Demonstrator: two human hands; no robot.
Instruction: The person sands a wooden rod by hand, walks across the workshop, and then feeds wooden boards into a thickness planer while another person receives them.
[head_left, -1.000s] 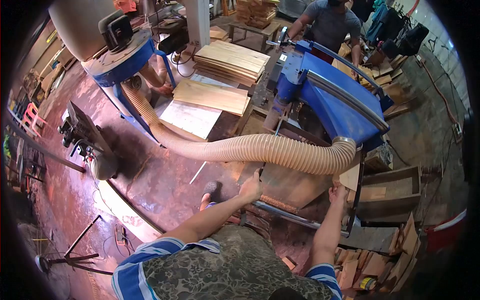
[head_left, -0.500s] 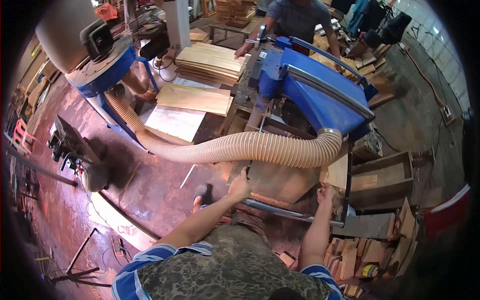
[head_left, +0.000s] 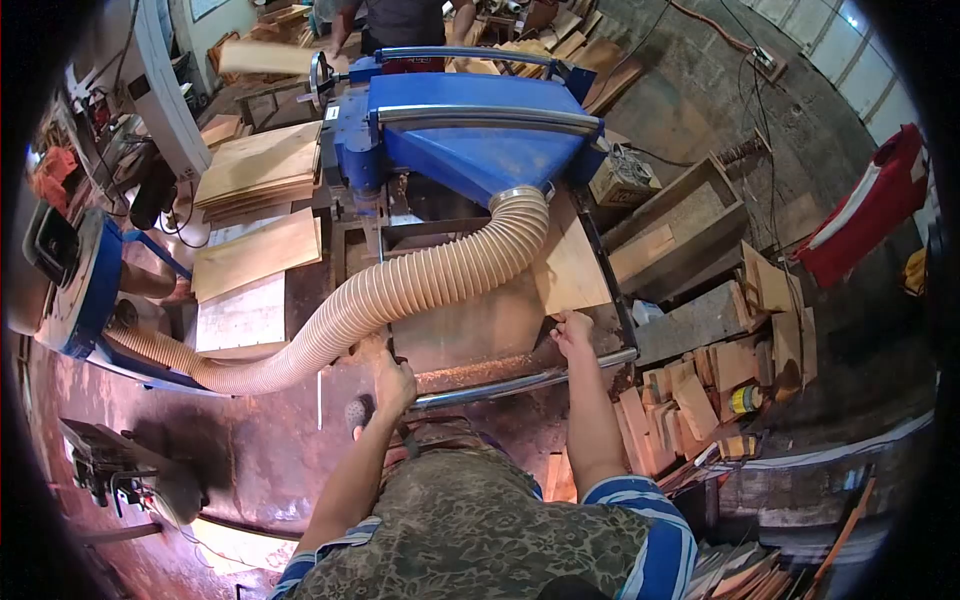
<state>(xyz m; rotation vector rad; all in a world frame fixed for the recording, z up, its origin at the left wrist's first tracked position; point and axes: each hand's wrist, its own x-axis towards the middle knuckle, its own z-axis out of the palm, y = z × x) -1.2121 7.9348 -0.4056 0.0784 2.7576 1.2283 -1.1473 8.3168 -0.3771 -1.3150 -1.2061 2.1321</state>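
Observation:
A pale wooden board [head_left: 572, 268] lies at the right side of the outfeed table of a blue planer [head_left: 470, 130]. My right hand [head_left: 573, 333] is closed at the board's near corner, with the fingertips pinched on it. At the table's left side, my left hand [head_left: 396, 382] is closed around the dark side edge, just below the ribbed hose [head_left: 430, 290]. Some of its fingers are hard to make out there. Wood shavings [head_left: 480, 375] lie along the table between my hands, behind a metal roller [head_left: 500, 388].
Stacked boards [head_left: 260, 165] and another board [head_left: 255, 255] are on the left, by the blue dust collector [head_left: 85, 290]. A co-worker [head_left: 405, 25] stands behind the planer near a blurred board [head_left: 265, 58]. On the right are a wooden trough [head_left: 670, 225] and offcuts [head_left: 690, 395].
My view has turned right, so the machine and hose appear further left. The co-worker's hand has left the stack, and a blurred board now shows nearby. Both my hands keep their places at the table.

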